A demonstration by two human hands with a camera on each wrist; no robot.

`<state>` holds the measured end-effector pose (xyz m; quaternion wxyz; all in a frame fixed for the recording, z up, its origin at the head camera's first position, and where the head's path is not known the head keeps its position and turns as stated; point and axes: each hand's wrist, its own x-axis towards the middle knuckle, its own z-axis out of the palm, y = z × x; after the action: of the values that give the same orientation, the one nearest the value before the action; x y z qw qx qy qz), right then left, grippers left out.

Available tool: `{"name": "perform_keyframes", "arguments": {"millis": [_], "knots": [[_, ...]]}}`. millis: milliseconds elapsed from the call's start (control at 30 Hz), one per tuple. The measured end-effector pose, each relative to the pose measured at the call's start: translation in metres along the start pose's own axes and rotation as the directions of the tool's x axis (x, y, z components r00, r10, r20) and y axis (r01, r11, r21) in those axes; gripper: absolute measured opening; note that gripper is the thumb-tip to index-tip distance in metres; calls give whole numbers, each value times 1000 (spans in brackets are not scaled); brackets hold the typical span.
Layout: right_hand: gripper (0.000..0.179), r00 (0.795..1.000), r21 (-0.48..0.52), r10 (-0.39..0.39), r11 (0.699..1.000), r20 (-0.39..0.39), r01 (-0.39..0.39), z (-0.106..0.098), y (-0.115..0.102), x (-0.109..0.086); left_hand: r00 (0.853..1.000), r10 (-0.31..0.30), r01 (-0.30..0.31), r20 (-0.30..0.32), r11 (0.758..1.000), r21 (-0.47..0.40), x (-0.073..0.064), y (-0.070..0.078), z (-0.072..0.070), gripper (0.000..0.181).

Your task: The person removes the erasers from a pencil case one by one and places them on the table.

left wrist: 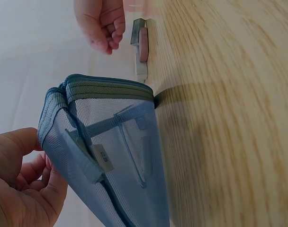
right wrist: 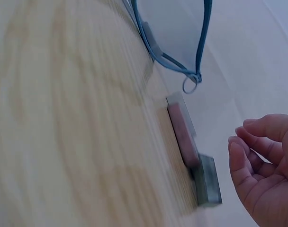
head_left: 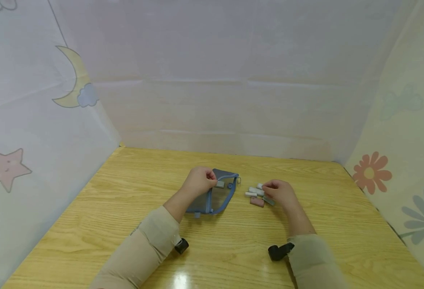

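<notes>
A blue mesh zip pouch (head_left: 221, 198) lies on the table with its zipped mouth spread toward the right. My left hand (head_left: 199, 181) pinches the pouch's upper edge between thumb and fingers, as the left wrist view also shows. Inside the mouth sit a small greyish block (head_left: 220, 184) and a little blue round piece (head_left: 230, 186). My right hand (right wrist: 265, 165) hovers beside a cluster of small blocks, its fingers loosely bent and nothing visible between them. Among the blocks are a pink one (head_left: 257, 202), a dark green one (right wrist: 208, 182) and several pale ones (head_left: 256, 191).
A wooden table (head_left: 226, 249) carries everything. Printed cloth walls (head_left: 233, 112) rise behind it and at both sides. A metal ring (right wrist: 190, 85) hangs from the pouch's zip corner, near the blocks. Black wrist devices (head_left: 280, 251) sit at both sleeves.
</notes>
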<state>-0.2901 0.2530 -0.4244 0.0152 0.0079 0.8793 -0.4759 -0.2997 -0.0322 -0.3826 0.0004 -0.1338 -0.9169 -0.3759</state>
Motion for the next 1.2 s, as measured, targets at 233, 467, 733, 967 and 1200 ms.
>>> {"name": "perform_keyframes", "arguments": {"millis": [233,467,733,967,1200], "knots": [[27,999,106,32,994,36,-36,24,-16,1,1000,-2,2,0,1000,-16,1,1,1,9],[26,1000,125,4,992,26,-7,49,-30,4,1000,2,-2,-5,999,-32,0,2,3,8],[24,998,98,-60,993,-15,61,75,-32,10,1000,-1,2,5,999,-45,0,5,3,8],[26,999,66,-27,997,-45,30,91,-34,12,1000,-12,13,12,999,-42,-1,9,2,8],[23,996,-67,63,995,-64,-67,99,-30,14,1000,-10,10,9,999,-46,-1,10,2,8]]}}
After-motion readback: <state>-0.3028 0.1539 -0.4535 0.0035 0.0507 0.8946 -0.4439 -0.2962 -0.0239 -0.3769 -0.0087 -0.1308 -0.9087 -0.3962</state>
